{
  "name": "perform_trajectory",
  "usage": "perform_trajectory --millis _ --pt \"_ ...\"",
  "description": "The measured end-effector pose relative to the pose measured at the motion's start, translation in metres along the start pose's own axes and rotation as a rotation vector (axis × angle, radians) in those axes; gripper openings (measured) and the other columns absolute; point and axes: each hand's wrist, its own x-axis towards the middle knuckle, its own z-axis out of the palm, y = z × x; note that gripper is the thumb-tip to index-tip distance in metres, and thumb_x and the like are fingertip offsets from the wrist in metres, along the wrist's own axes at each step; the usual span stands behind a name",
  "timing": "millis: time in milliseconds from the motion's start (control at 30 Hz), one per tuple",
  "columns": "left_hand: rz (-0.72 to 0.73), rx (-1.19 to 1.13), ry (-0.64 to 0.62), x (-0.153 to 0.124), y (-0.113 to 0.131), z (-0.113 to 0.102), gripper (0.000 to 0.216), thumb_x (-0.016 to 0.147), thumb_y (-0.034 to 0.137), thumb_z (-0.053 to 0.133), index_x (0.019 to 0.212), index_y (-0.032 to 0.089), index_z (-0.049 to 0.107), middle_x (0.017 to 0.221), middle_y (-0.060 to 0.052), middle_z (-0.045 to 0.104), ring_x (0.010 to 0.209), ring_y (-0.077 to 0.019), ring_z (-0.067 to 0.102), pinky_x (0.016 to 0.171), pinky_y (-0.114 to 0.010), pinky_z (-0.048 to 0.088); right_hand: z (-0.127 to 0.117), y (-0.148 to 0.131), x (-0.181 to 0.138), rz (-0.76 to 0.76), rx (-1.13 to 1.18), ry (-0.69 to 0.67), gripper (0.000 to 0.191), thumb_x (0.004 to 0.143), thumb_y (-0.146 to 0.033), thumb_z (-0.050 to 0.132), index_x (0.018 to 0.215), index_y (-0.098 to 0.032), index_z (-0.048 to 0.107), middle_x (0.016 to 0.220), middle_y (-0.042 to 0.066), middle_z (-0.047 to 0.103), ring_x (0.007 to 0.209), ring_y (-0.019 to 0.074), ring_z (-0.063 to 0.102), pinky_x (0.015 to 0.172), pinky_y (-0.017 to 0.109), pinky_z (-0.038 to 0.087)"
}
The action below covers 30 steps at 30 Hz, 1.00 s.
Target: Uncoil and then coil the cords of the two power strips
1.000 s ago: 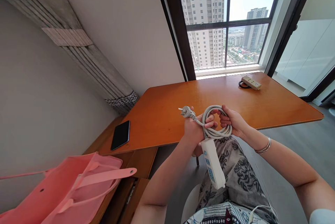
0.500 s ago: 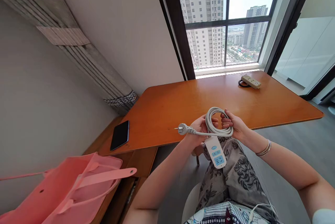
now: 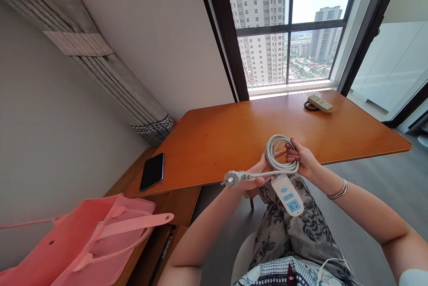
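Note:
A white power strip (image 3: pixel 288 196) with blue socket panels hangs tilted over my lap, below its coiled pale grey cable (image 3: pixel 293 166). My right hand (image 3: pixel 302 159) is closed around the right side of the coil. On the coil's left side is my left hand (image 3: pixel 256 173), its thumb and fingers stretched apart. Some left fingers pass behind the loops, touching them, and the thumb lies under the cable's free end. The three-pin plug (image 3: pixel 233 178) sticks out to the left in front of my left wrist, slightly blurred.
The orange-brown wooden table (image 3: pixel 214 139) lies ahead. A beige power strip (image 3: pixel 320 104) with a black cord rests at its far right, a black tablet or phone (image 3: pixel 152 172) at its left. A pink bag (image 3: pixel 100 241) stands at lower left. Beyond is a window (image 3: pixel 289 27).
The power strip has swung to the right. My left hand has loosened, its thumb now stretched out below the cable. The coil has shifted slightly, still in my right hand.

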Motion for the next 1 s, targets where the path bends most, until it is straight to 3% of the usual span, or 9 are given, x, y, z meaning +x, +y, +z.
perform_trajectory --millis 67,167,300,500,600,700,833,900,1000 --pt "-0.048 -0.125 0.11 0.004 0.0 -0.002 0.075 0.071 0.068 0.076 0.125 0.017 0.064 0.127 -0.019 0.067 0.114 -0.0353 0.067 0.092 -0.045 0.054 0.001 -0.001 -0.001 -0.079 -0.081 -0.017 0.048 0.077 -0.059 0.078 0.072 -0.02 0.051 0.044 -0.013 0.024 0.038 0.004 0.018 0.038 0.015 0.033" --pt "-0.147 -0.188 0.244 0.008 0.003 -0.007 0.051 0.086 0.056 0.066 0.114 0.014 0.068 0.101 -0.016 0.075 0.097 -0.0308 0.073 0.075 -0.037 0.058 0.003 -0.004 -0.006 -0.179 -0.204 -0.037 0.054 0.069 -0.066 0.08 0.072 -0.02 0.052 0.045 -0.013 0.025 0.04 0.0037 0.019 0.039 0.016 0.033" --pt "-0.161 -0.207 0.265 0.009 0.007 -0.006 0.035 0.088 0.043 0.067 0.106 0.013 0.07 0.083 -0.009 0.073 0.089 -0.027 0.074 0.069 -0.03 0.056 0.005 -0.008 -0.011 -0.208 -0.298 -0.042 0.057 0.066 -0.07 0.079 0.072 -0.019 0.054 0.045 -0.013 0.026 0.04 0.0036 0.019 0.04 0.018 0.032" --pt "-0.14 -0.201 0.298 0.013 0.009 0.006 0.031 0.079 0.04 0.08 0.085 0.014 0.065 0.06 0.001 0.059 0.07 -0.0212 0.073 0.069 -0.03 0.056 0.004 -0.008 -0.011 -0.136 -0.369 -0.085 0.054 0.07 -0.068 0.077 0.074 -0.018 0.057 0.047 -0.013 0.028 0.04 0.0033 0.02 0.042 0.019 0.034" --pt "-0.134 -0.18 0.331 0.017 0.01 0.01 0.032 0.077 0.035 0.082 0.078 0.015 0.058 0.057 0.004 0.054 0.059 -0.0151 0.067 0.061 -0.025 0.054 0.0 -0.006 -0.007 -0.159 -0.441 -0.077 0.058 0.073 -0.074 0.071 0.081 -0.018 0.063 0.051 -0.008 0.041 0.043 0.0068 0.038 0.045 0.022 0.041" --pt "-0.143 -0.209 0.392 0.018 0.013 0.013 0.032 0.08 0.032 0.08 0.074 0.016 0.053 0.057 0.006 0.05 0.054 -0.0105 0.061 0.054 -0.021 0.05 -0.013 -0.001 -0.004 -0.372 -0.58 -0.028 0.063 0.081 -0.079 0.056 0.102 -0.02 0.066 0.081 0.004 0.066 0.074 0.0181 0.065 0.064 0.03 0.055" --pt "-0.109 -0.274 0.523 0.021 0.02 0.017 0.028 0.084 0.029 0.076 0.075 0.016 0.053 0.056 0.007 0.047 0.052 -0.0086 0.057 0.053 -0.019 0.047 -0.047 0.008 -0.002 -0.945 -0.984 0.117 0.05 0.094 -0.06 0.051 0.128 -0.024 0.058 0.125 0.014 0.062 0.115 0.026 0.062 0.095 0.046 0.055" --pt "-0.057 -0.301 0.615 0.024 0.025 0.018 0.026 0.085 0.025 0.075 0.073 0.016 0.053 0.055 0.007 0.047 0.051 -0.0076 0.055 0.053 -0.018 0.047 -0.065 0.013 -0.003 -1.149 -1.259 0.128 0.036 0.092 -0.048 0.059 0.119 -0.026 0.064 0.125 0.014 0.061 0.123 0.028 0.058 0.103 0.052 0.05" --pt "0.002 -0.326 0.724 0.03 0.03 0.02 0.025 0.085 0.02 0.072 0.07 0.015 0.053 0.054 0.006 0.048 0.051 -0.0068 0.054 0.054 -0.018 0.046 -0.076 0.018 -0.009 -1.163 -1.594 -0.082 0.01 0.089 -0.037 0.067 0.097 -0.037 0.072 0.107 0.005 0.069 0.118 0.0237 0.062 0.111 0.052 0.044"
